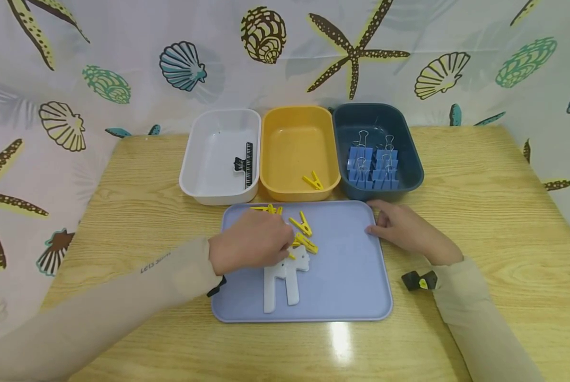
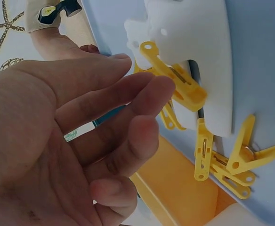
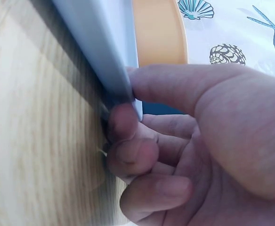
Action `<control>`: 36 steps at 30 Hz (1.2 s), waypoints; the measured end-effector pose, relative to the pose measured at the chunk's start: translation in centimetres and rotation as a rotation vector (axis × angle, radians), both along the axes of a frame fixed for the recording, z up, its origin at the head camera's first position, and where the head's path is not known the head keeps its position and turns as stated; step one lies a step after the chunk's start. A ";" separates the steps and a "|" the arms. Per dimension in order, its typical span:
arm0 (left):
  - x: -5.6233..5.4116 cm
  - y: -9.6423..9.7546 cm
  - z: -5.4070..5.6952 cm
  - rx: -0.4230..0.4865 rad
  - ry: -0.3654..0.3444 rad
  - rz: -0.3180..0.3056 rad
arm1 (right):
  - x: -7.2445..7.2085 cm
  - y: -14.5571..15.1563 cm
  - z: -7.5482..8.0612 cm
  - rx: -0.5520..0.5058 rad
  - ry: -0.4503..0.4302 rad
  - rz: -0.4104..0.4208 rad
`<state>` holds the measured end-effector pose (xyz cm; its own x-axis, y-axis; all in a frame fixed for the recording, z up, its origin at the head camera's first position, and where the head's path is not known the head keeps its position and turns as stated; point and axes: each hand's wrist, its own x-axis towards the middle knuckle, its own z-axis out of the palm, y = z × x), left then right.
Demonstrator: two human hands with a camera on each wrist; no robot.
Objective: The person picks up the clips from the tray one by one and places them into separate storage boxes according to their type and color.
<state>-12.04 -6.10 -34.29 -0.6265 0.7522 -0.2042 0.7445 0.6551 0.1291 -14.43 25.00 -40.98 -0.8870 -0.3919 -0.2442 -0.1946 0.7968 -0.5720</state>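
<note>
My left hand is over the left half of a lavender tray. In the left wrist view its fingers are loosely bent, their tips overlapping a yellow clothespin, with nothing visibly gripped. That clothespin lies against a flat white cut-out piece that has two long legs and small holes. Several more yellow clothespins lie around the piece's far end, partly hidden by the hand. At the tray's far right corner, my right hand pinches the rim, thumb on top and fingers beneath in the right wrist view.
Behind the tray stand three bins side by side: a white bin with a black-and-white clip, a yellow bin with one clothespin, and a dark blue bin with several blue binder clips. A patterned cloth hangs behind.
</note>
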 end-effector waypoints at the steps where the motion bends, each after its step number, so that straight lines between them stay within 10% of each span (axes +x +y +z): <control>1: 0.0 0.0 -0.1 0.002 0.001 -0.002 | 0.0 0.0 0.0 0.000 -0.001 0.000; 36: 1.2 -0.3 -1.9 -0.075 -0.096 0.033 | -0.1 0.1 -0.1 0.015 -0.001 -0.006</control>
<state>-10.87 -6.41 -36.14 -0.6259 0.7115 -0.3194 0.7088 0.6898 0.1477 -14.49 25.07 -41.09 -0.8891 -0.3831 -0.2504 -0.1897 0.8064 -0.5601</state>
